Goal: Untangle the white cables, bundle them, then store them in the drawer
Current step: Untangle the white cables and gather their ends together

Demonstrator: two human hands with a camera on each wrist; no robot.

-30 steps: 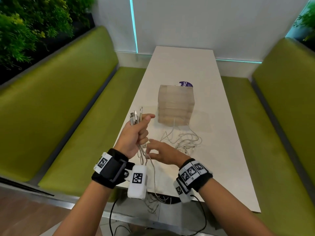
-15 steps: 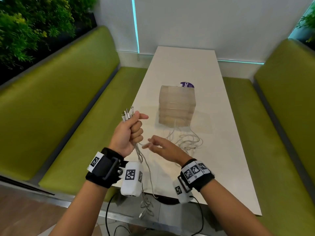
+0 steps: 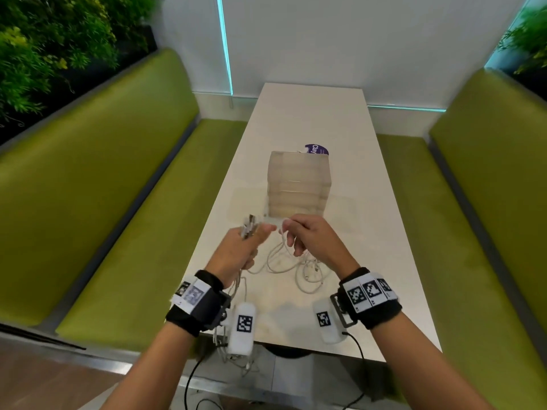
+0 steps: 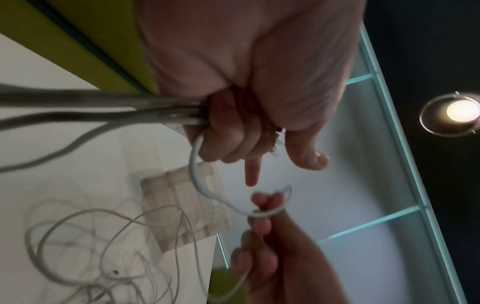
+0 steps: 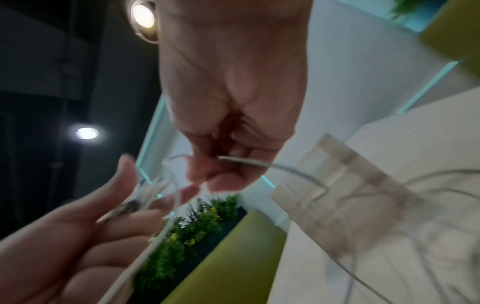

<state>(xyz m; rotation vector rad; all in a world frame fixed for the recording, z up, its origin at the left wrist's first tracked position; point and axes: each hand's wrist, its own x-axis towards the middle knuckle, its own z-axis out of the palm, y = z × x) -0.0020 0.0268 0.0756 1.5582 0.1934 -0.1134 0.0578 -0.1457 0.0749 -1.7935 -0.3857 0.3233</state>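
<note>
Both hands are raised over the near end of the white worktop (image 3: pixel 370 232), close together but not touching. Left hand (image 3: pixel 236 253) is clenched round a bunch of white cables (image 3: pixel 284 261), thumb and forefinger sticking out; their plug ends (image 3: pixel 250 227) poke out above its fist, and the strands run down past the wrist and hang over the near edge of the worktop. Right hand (image 3: pixel 313 238) pinches a single strand between thumb and fingertips (image 4: pixel 262 200), just beside the left thumb; in the left wrist view that strand curves in a short loop from the left fist to the right fingertips. Below and between the two hands the rest of the cables lie in a loose, tangled heap on the worktop, partly under the right hand.

Just beyond the hands stands a translucent drawer unit (image 3: pixel 299 184), its drawers stacked one above another; whether any drawer is pulled out cannot be told. Behind it, a purple label (image 3: pixel 316 149) shows. Green upholstered benches (image 3: pixel 118 202) run along both sides of the worktop, and leafy plants (image 3: pixel 53 39) grow above the bench to the left of the left hand.
</note>
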